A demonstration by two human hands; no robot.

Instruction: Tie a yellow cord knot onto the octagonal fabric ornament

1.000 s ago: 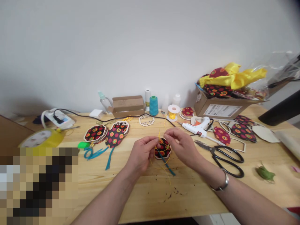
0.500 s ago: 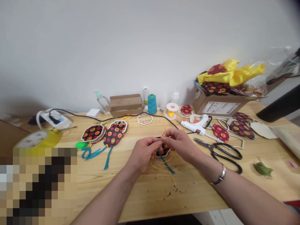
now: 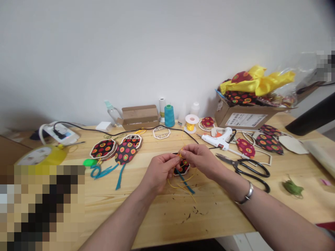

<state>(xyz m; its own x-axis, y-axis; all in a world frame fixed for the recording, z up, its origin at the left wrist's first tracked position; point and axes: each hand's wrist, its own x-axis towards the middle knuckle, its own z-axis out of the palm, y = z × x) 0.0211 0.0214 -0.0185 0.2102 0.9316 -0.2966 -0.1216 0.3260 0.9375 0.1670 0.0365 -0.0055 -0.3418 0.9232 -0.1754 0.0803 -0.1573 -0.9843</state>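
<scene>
Fingers and thumb of my left hand (image 3: 163, 170) pinch thin yellow cord (image 3: 188, 191), whose loose ends trail over the table. Right beside it, my right hand (image 3: 195, 157) closes finger and thumb on the same cord at a small knot or loop. Below both hands lies a dark octagonal patterned fabric piece (image 3: 183, 168) with a pale rim, partly hidden by the fingers. A teal tassel strand (image 3: 186, 183) extends from it. From the yellow cord spool (image 3: 192, 123) behind, a strand leads toward my hands.
Large black-handled scissors (image 3: 248, 167) and a white glue gun (image 3: 217, 139) lie to the right. Stacked patterned pieces (image 3: 103, 149) with teal tassels are at left. A teal thread cone (image 3: 169, 116), a cardboard box of fabric (image 3: 240, 116) and a black cable (image 3: 117, 133) are at the back.
My right hand's fingertips have shifted slightly left and closer to my left fingertips, still on the yellow cord. The fabric piece stays beneath the hands.
</scene>
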